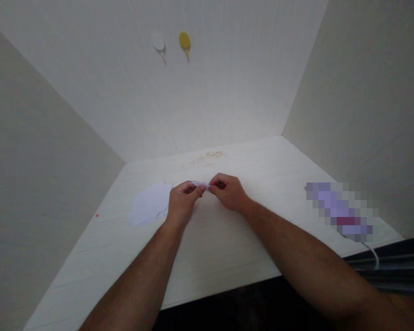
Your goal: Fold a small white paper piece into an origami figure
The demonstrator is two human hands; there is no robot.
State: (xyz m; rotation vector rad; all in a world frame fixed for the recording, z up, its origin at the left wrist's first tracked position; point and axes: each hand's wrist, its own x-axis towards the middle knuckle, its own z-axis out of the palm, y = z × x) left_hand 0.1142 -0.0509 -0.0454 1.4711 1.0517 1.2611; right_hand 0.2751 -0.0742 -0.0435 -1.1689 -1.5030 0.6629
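Both hands meet over the middle of the white table (pixel 224 248). Between thumb and fingers, my left hand (pixel 183 200) pinches a small piece of white paper (pixel 200 185). My right hand (pixel 229 191) pinches the right end of that same paper, its fingertips close to my left thumb. Beside my left hand, several sheets of white paper (pixel 150 204) lie loosely on the table, partly hidden behind that hand.
At the right edge lies a pixelated purplish object (pixel 338 209) with a white cable (pixel 374 253). A white hook (pixel 158 42) and a yellow hook (pixel 184 41) are on the back wall. Walls rise at left and right. A small red spot (pixel 97 215) marks the table's left side.
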